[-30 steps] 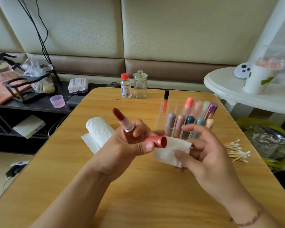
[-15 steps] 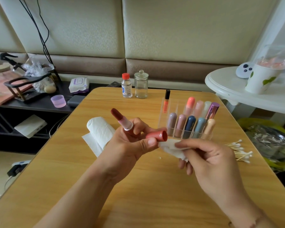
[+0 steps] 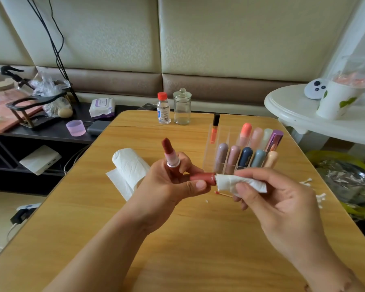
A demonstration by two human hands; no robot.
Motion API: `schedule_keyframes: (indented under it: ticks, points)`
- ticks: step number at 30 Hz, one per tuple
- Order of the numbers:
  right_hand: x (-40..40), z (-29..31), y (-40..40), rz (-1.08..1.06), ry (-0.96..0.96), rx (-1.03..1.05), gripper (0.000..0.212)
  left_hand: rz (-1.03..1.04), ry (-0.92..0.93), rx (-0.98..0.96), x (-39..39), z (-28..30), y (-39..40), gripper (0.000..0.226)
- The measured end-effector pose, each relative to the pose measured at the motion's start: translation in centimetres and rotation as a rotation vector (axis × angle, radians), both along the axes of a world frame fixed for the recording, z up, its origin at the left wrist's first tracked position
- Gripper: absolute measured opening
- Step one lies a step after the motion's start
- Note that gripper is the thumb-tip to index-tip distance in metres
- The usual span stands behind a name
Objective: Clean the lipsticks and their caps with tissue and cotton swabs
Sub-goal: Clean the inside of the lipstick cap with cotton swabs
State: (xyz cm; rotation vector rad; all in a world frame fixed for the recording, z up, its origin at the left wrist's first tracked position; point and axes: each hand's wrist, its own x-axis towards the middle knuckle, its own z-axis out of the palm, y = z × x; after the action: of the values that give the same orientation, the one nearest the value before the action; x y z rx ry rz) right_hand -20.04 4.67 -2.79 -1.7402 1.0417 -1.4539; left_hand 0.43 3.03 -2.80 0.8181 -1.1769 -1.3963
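So the left hand (image 3: 167,186) has its grip around both the open lipstick (image 3: 170,153) and its cap (image 3: 202,178), while the right hand (image 3: 268,194) pinches a twisted tissue (image 3: 238,183) at the cap's mouth. Looks early days: ten or so lipsticks wait in the clear organizer (image 3: 211,157) on the tabletop (image 3: 198,249).

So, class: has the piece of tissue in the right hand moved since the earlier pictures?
Yes. The tissue, once spread flat in front of the clear lipstick holder, is now twisted and pushed up against the open end of the red cap.
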Motion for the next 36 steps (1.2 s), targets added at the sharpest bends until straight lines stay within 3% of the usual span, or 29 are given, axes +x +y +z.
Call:
schedule_keyframes:
  ticks: [3, 7, 9, 12, 14, 17, 23, 29, 36]
  points:
    - [-0.1, 0.0, -0.1, 0.017, 0.038, 0.021, 0.021, -0.004, -0.025, -0.009, -0.1, 0.1, 0.1, 0.038]
    - [-0.4, 0.5, -0.4, 0.197, -0.402, 0.29, 0.036, -0.002, -0.035, -0.013, -0.1, 0.1, 0.2, 0.037]
    - [-0.7, 0.1, -0.7, 0.283, -0.471, 0.358, 0.043, -0.009, -0.026, -0.005, -0.1, 0.2, 0.2, 0.036]
    - [-0.8, -0.1, -0.9, 0.282, -0.427, 0.369, 0.042, -0.032, -0.009, -0.005, -0.1, 0.3, 0.2, 0.035]
    - [-1.2, -0.1, -1.0, 0.246, -0.388, 0.304, 0.007, -0.047, 0.002, -0.007, -0.1, 0.4, 0.4, 0.036]
    - [-1.0, 0.0, -0.6, 0.178, -0.267, 0.156, 0.014, -0.057, 0.007, -0.01, -0.2, 0.6, 0.5, 0.036]
    - [0.1, -0.7, -0.2, 0.143, -0.121, 0.072, 0.021, -0.057, 0.015, 0.005, -0.2, 0.6, 0.5, 0.035]
    - [0.3, -1.4, -0.3, 0.051, -0.062, -0.003, 0.044, -0.081, 0.014, 0.01, -0.5, 0.7, 0.6, 0.035]
    - [0.1, -0.7, 0.1, 0.001, 0.107, -0.22, 0.019, -0.067, -0.046, 0.016, -0.6, 0.5, 0.7, 0.034]
